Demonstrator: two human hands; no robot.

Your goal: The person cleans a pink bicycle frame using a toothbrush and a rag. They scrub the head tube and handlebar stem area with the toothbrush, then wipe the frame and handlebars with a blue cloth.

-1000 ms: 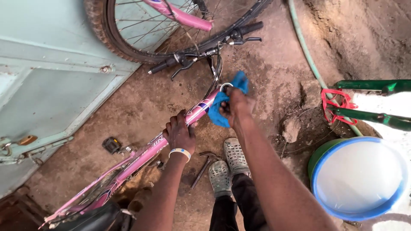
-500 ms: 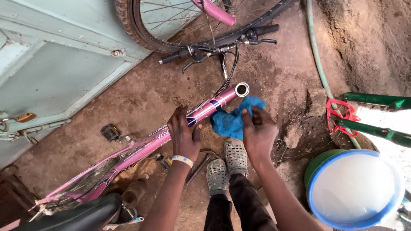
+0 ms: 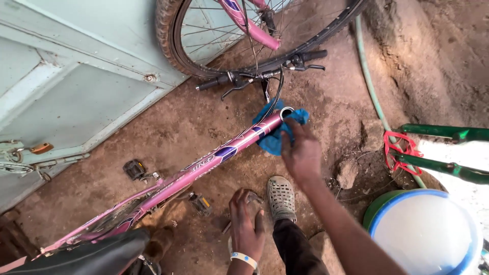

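The right hand point(image 3: 301, 153) grips a blue rag point(image 3: 275, 137) against the open end of the pink bicycle frame point(image 3: 204, 170), while the left hand point(image 3: 246, 229) hangs empty, fingers loosely spread, beside a shoe point(image 3: 281, 197).

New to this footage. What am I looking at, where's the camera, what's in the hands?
There is no machine here: a person works with two bare hands, and the single camera sits on that person's head, looking down past the arms to the ground.

The right hand presses a blue cloth against the open end of a pink bicycle frame that lies across the bare dirt. The left hand, with a pale wristband, is off the frame, lower down beside the person's grey shoe; whether it holds anything I cannot tell.

Around them: black handlebars and a wheel at the top, a loose pedal on the dirt, a black saddle at the bottom left, a pale green door on the left, a hose and a blue-rimmed bucket on the right.
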